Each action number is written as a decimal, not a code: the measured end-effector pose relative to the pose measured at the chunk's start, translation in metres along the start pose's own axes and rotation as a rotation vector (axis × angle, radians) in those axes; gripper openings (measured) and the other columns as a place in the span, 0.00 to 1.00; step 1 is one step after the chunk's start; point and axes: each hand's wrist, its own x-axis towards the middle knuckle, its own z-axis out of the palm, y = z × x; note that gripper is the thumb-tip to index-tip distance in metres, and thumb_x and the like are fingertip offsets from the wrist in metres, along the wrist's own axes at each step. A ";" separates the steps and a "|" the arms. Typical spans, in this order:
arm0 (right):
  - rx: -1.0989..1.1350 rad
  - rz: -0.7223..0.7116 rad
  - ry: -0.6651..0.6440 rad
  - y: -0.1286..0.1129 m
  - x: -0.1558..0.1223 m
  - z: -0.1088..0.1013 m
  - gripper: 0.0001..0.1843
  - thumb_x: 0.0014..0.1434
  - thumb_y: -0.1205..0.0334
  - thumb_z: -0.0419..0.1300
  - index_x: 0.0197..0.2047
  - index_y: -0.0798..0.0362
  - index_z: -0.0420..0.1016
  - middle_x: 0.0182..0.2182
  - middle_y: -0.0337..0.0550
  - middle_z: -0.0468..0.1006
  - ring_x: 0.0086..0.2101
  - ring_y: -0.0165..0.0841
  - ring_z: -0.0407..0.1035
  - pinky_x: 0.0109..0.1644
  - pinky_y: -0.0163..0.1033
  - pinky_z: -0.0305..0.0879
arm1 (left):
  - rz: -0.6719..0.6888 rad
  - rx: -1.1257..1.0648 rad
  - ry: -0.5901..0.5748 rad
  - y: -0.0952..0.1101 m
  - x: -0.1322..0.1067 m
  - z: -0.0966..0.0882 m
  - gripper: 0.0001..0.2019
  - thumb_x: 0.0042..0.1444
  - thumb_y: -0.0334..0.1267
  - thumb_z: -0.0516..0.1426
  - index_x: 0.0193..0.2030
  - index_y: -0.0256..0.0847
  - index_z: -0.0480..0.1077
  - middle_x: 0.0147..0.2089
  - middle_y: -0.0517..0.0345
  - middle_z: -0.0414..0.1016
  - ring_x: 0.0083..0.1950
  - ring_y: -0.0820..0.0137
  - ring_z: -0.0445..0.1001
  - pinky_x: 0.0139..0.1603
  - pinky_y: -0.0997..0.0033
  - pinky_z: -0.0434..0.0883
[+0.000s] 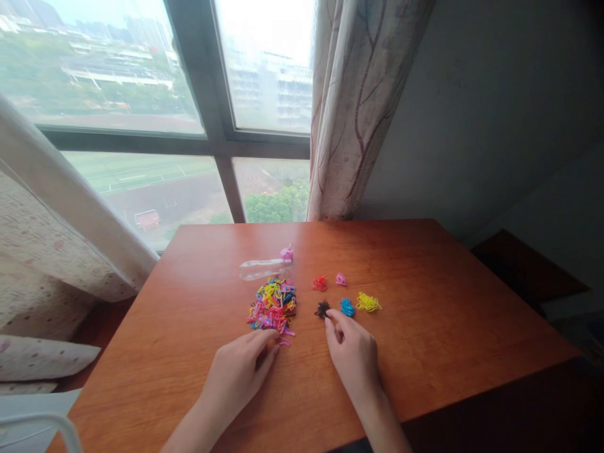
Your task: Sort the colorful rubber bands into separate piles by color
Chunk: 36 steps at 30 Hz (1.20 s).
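Observation:
A mixed pile of small coloured rubber bands (274, 303) lies on the table, pink, yellow, red, blue and black together. At its near edge is my left hand (241, 365), thumb and forefinger brought together beside some loose pink bands; whatever is between the tips is too small to make out. My right hand (353, 352) is pinched at the small black bunch of rubber bands (322, 309), its fingertips touching the bunch's right side. Around it lie single-colour bunches: blue (348, 307), yellow (369, 302), red (319, 283) and pink (341, 279).
Behind the mixed pile a clear plastic container (264, 269) lies on its side, with a pink piece (287, 253) at its right end. The wooden table (434, 314) reaches to a window with curtains (352, 126). A white curved rail (47, 420) stands at lower left.

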 end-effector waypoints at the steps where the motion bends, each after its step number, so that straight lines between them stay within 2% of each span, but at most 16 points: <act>1: 0.021 -0.014 -0.002 -0.003 -0.003 0.001 0.13 0.65 0.62 0.53 0.41 0.53 0.79 0.31 0.45 0.81 0.29 0.34 0.75 0.35 0.34 0.64 | 0.004 -0.002 -0.009 0.000 0.000 0.000 0.09 0.63 0.38 0.52 0.45 0.48 0.73 0.38 0.61 0.81 0.36 0.69 0.80 0.34 0.76 0.70; 5: 0.094 -0.072 -0.068 -0.017 -0.015 0.006 0.12 0.65 0.66 0.52 0.40 0.51 0.78 0.32 0.43 0.81 0.32 0.34 0.75 0.38 0.34 0.64 | -0.007 -0.010 -0.041 0.002 0.001 -0.001 0.09 0.65 0.39 0.51 0.43 0.48 0.73 0.39 0.61 0.81 0.37 0.69 0.80 0.36 0.75 0.70; 12: 0.111 -0.118 -0.192 -0.031 -0.026 0.012 0.11 0.64 0.68 0.53 0.37 0.50 0.76 0.28 0.38 0.78 0.28 0.32 0.72 0.34 0.35 0.60 | -0.017 0.007 -0.038 0.002 0.002 0.000 0.09 0.65 0.40 0.52 0.44 0.48 0.73 0.38 0.61 0.81 0.36 0.69 0.80 0.35 0.75 0.70; 23: 0.097 -0.134 -0.212 -0.030 -0.025 0.011 0.10 0.64 0.68 0.53 0.37 0.49 0.76 0.27 0.38 0.78 0.28 0.32 0.72 0.34 0.34 0.59 | -0.017 0.014 -0.026 0.006 0.003 -0.001 0.09 0.63 0.42 0.53 0.43 0.47 0.74 0.38 0.60 0.81 0.37 0.68 0.80 0.36 0.75 0.72; 30: 0.107 -0.125 -0.226 -0.030 -0.026 0.012 0.11 0.64 0.69 0.53 0.36 0.49 0.75 0.26 0.36 0.76 0.27 0.31 0.70 0.33 0.35 0.57 | 0.017 -0.035 0.046 0.002 0.001 0.002 0.09 0.63 0.37 0.52 0.42 0.48 0.74 0.37 0.61 0.81 0.34 0.71 0.79 0.34 0.77 0.70; 33: 0.097 -0.123 -0.243 -0.030 -0.026 0.011 0.11 0.63 0.69 0.53 0.35 0.49 0.75 0.26 0.37 0.76 0.27 0.31 0.70 0.33 0.35 0.56 | 0.012 -0.080 0.081 0.005 0.003 -0.004 0.09 0.63 0.37 0.52 0.41 0.46 0.74 0.33 0.62 0.79 0.29 0.74 0.76 0.31 0.78 0.68; 36: 0.091 -0.120 -0.259 -0.029 -0.025 0.010 0.10 0.63 0.69 0.53 0.34 0.49 0.74 0.26 0.37 0.76 0.28 0.31 0.70 0.33 0.34 0.55 | 0.041 -0.088 0.095 0.017 0.018 -0.016 0.09 0.64 0.37 0.51 0.40 0.44 0.74 0.32 0.61 0.78 0.28 0.75 0.74 0.29 0.79 0.66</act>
